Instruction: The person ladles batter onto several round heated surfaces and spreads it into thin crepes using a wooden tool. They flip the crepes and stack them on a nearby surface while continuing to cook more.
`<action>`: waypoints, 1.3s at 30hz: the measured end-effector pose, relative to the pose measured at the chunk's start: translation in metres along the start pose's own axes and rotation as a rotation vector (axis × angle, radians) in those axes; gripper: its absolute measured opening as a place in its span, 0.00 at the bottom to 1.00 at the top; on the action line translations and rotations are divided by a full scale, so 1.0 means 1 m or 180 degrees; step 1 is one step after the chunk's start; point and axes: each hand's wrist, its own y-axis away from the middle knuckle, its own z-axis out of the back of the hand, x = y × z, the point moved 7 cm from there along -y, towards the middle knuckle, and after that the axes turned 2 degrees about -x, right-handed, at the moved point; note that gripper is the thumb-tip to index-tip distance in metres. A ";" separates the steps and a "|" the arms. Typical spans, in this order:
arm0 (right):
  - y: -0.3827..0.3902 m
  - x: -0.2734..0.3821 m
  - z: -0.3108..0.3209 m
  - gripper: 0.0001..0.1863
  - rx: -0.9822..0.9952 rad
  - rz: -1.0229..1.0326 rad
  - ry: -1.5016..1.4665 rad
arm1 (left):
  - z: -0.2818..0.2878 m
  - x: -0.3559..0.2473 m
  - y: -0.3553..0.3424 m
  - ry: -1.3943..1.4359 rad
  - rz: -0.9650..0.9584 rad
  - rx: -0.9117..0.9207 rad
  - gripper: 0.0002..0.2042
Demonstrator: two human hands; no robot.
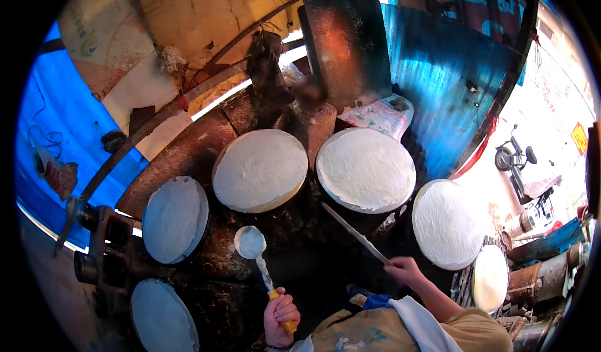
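Both hands are closed on tools: a yellow-handled metal ladle (250,242) is gripped by the left hand (280,317), a long thin flat blade (357,234) by the right hand (404,269). Both tools are judged light and stiff, the ladle handle possibly slippery with batter. They reach over the dark stove's (294,239) near edge, between round white batter-coated griddles (260,170).

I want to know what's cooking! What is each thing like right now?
Left hand: gripping ladle handle.
Ladle: bowl coated white.
Right hand: gripping blade.
Blade: pointing toward far griddles.
Griddles: six in view, each covered with white batter.
Scooter: parked outside.
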 end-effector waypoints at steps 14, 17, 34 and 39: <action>-0.271 0.163 -0.088 0.19 -0.0267 0.1272 0.2789 | -0.067 0.009 -0.019 -0.2192 -0.1428 -0.1073 0.07; -0.291 0.159 -0.073 0.09 -0.0472 0.1280 0.2640 | -0.061 0.020 -0.031 -0.1629 -0.1204 -0.0893 0.07; -0.254 0.196 0.041 0.05 -0.1580 0.2051 0.1018 | -0.027 0.013 -0.056 -0.0576 -0.0439 -0.0427 0.06; -0.239 0.174 0.013 0.12 -0.1006 0.1583 0.0338 | -0.028 0.004 -0.042 -0.0617 -0.0298 -0.0394 0.06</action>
